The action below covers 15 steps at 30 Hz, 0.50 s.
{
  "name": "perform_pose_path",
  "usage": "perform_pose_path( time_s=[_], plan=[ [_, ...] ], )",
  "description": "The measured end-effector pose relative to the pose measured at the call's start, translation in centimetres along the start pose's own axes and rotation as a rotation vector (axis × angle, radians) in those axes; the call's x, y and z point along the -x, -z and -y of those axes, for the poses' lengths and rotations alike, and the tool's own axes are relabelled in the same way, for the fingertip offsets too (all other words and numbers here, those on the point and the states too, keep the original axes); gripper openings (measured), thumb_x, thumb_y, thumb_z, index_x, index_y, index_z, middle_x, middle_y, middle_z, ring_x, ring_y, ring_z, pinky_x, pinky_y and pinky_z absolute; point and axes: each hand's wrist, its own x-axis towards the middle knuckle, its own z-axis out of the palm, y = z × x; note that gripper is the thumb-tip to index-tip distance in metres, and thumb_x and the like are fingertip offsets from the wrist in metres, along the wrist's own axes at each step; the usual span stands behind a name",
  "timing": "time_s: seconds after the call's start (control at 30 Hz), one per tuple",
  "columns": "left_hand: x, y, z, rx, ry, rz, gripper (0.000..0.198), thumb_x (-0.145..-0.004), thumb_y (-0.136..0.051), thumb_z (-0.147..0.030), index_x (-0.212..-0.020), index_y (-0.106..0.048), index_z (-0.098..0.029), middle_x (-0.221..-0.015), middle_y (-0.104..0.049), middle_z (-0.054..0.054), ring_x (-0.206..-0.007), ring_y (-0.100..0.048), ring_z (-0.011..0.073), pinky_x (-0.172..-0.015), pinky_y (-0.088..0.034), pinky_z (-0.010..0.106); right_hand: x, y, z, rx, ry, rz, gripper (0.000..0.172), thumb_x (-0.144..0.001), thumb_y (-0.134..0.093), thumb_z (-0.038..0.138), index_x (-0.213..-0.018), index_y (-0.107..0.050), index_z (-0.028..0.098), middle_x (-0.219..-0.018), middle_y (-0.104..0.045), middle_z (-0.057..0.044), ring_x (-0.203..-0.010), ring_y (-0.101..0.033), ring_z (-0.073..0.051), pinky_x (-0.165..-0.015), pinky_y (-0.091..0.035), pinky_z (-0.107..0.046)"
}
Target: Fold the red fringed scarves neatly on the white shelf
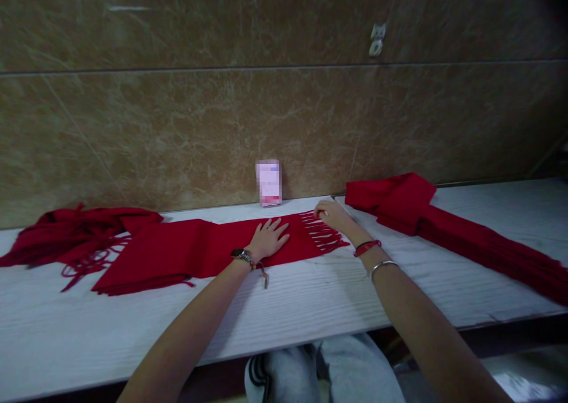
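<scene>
A brown, marble-veined tiled wall (186,125) rises behind a long white wood-grain bench (310,308). Along the bench's middle lies a flat red woven scarf (217,237), thickly layered at its left part, its right end splitting into thin fringe strands. To the right, a folded red cloth strip (470,237) slants toward the front edge; to the left, a crumpled, wrinkled red cloth heap (75,231) crowds the scarf, twisted tassels between them. The left hand (267,241) lies flat on the scarf, fingers spread, grasping nothing. The right hand (336,215) is curled at the fringe; whether it pinches a strand I cannot tell. Behind the scarf, a small rectangular phone with a blurred screen (269,183) leans upright against the wall. A smooth silver bangle (384,266) circles the right forearm.
</scene>
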Motion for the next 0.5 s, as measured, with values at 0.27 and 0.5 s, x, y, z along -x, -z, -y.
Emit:
perform_pose_path(
  time_s=[0.27,0.5],
  plan=[
    [0.2,0.1,0.0,-0.006,-0.007,0.0,0.052,-0.093,-0.021,-0.049,-0.139,-0.03,-0.027,-0.148,-0.023,0.004,-0.134,-0.02,0.0278,-0.105,-0.019,0.049,1.4,0.5,-1.3,0.085,-0.039,0.192,0.027,-0.071,-0.045,0.005,-0.072,-0.071,0.011,-0.079,-0.07,-0.013,-0.075,-0.063,-0.02,-0.068,-0.043,-0.026],
    [0.0,0.0,0.1,0.011,0.0,-0.005,0.052,-0.092,-0.022,-0.05,-0.138,-0.031,-0.028,-0.148,-0.023,0.003,-0.134,-0.02,0.0277,-0.105,-0.019,0.05,0.8,1.9,1.5,0.078,0.008,0.254,0.033,-0.074,-0.041,0.008,-0.089,-0.07,0.014,-0.096,-0.07,-0.008,-0.087,-0.061,-0.016,-0.076,-0.042,-0.021]
  ],
)
